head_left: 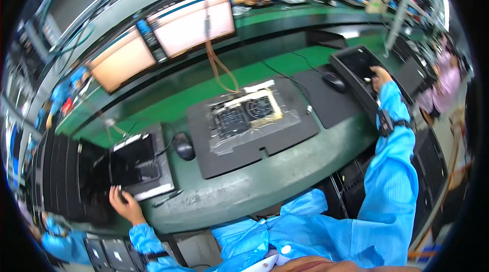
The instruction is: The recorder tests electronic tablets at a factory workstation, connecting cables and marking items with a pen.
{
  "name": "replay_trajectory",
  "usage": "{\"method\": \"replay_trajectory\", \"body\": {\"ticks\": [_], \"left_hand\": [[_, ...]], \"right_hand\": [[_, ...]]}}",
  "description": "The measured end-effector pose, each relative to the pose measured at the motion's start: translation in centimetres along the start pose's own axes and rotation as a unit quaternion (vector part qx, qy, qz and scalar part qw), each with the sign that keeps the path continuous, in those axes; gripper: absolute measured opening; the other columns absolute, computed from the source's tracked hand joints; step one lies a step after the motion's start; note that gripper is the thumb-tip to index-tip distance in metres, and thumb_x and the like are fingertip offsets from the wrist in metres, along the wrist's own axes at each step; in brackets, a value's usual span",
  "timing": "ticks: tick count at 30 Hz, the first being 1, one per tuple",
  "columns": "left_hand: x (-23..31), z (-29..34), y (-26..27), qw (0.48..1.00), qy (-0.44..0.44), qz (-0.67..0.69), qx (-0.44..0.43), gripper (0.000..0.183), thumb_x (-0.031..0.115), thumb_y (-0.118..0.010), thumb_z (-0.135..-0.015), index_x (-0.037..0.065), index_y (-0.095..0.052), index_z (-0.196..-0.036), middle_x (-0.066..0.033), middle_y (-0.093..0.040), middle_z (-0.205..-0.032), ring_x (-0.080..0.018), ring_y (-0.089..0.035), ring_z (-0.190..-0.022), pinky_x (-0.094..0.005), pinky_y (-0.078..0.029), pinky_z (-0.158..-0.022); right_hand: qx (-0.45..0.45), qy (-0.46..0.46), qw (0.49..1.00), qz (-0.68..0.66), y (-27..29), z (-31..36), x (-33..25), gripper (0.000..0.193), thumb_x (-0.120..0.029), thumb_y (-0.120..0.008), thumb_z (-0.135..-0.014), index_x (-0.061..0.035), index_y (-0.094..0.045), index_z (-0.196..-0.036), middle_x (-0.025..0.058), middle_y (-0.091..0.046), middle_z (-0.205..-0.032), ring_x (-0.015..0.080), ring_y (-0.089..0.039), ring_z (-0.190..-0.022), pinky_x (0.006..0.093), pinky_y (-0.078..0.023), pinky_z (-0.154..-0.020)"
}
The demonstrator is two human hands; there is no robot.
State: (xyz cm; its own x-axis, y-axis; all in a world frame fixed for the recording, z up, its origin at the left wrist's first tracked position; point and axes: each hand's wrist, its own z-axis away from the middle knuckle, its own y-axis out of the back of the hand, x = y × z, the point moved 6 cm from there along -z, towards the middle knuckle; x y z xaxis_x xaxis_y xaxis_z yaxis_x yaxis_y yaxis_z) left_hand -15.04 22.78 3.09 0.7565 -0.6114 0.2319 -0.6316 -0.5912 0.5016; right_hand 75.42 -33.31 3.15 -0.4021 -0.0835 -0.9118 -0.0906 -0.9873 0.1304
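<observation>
My left hand [127, 208] is at the lower left, fingers apart, its fingertips at the near corner of a dark flat panel device [133, 157] on a dark pad. To the right, my arm is stretched out and my right hand [380, 76] is at a black tray [352, 79], fingers curled over its inner side. What those fingers hold, if anything, is hidden. Between my hands a laptop-like chassis with a round fan [260, 107] lies on a dark foam mat [229, 162], with clear film around it. A black pen [167, 198] lies beside the panel device.
Two lit monitors [193, 23] stand at the back left. A black mouse [183, 146] sits left of the mat, another mouse [334, 82] right of it. Black trays [56, 175] are stacked at the far left. Cables cross the green bench [229, 198]. People in blue work opposite.
</observation>
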Motion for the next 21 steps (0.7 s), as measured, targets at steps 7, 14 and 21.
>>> {"method": "replay_trajectory", "body": {"ticks": [7, 14, 21], "left_hand": [[11.2, -1.3, 1.4, 0.993, -0.034, 0.109, -0.003, 0.029, -0.005, -0.062, -0.088, -0.002, -0.064, -0.117, -0.0174, -0.062, -0.124, -0.0335, -0.058, -0.120, -0.0439, -0.043, -0.106], [29.3, -1.7, -2.3, 0.700, 0.106, 0.623, -0.333, 0.065, 0.029, -0.059, -0.101, -0.003, -0.035, -0.152, -0.0208, -0.045, -0.150, -0.0322, -0.042, -0.142, -0.0496, -0.035, -0.117], [33.5, 6.0, -4.1, 0.308, 0.386, 0.737, -0.462, 0.065, 0.034, -0.062, -0.097, 0.002, -0.040, -0.149, -0.0140, -0.056, -0.142, -0.0302, -0.056, -0.129, -0.0454, -0.045, -0.110]], "right_hand": [[0.094, 0.244, 0.928, -0.264, -4.0, 3.6, -4.4, 0.030, -0.019, -0.067, -0.088, 0.0014, -0.062, -0.109, 0.0142, -0.066, -0.103, 0.0233, -0.065, -0.086, 0.0425, -0.055, -0.069], [-0.138, 0.355, 0.836, -0.394, -8.7, 30.0, -2.1, 0.024, -0.019, -0.065, -0.096, -0.0009, -0.063, -0.112, 0.0090, -0.069, -0.108, 0.0210, -0.067, -0.098, 0.0323, -0.054, -0.087], [-0.487, 0.194, 0.844, -0.112, -18.5, 44.3, 13.0, 0.027, -0.027, -0.062, -0.101, -0.0009, -0.067, -0.103, 0.0039, -0.069, -0.110, 0.0103, -0.062, -0.101, 0.0296, -0.049, -0.084]]}}
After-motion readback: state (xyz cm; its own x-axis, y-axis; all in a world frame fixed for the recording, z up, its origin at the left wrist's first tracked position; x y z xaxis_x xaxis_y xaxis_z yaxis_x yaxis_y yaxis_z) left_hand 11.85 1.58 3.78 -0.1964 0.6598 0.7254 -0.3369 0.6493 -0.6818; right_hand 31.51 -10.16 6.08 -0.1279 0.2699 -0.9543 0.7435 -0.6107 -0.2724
